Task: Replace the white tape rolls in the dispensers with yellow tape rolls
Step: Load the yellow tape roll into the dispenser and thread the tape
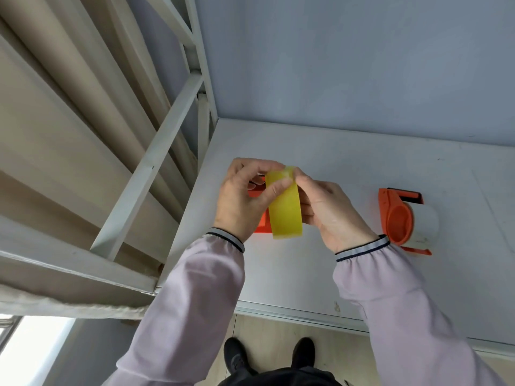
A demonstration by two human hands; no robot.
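A yellow tape roll (284,210) is held edge-on above the white table (320,268), between both hands. My left hand (239,201) grips its left side, thumb across the top. My right hand (328,213) holds the right side, its fingertips pinching at the roll's upper edge. Behind the left hand lies an orange dispenser (260,215), mostly hidden by the hand and the roll. A second orange dispenser (398,218) lies to the right on the table with a white tape roll (426,224) mounted in it.
A white metal frame (156,151) rises along the table's left edge. A pale blue wall (348,59) backs the table. The table's front edge (306,316) runs above the floor, where my two black shoes (267,358) stand.
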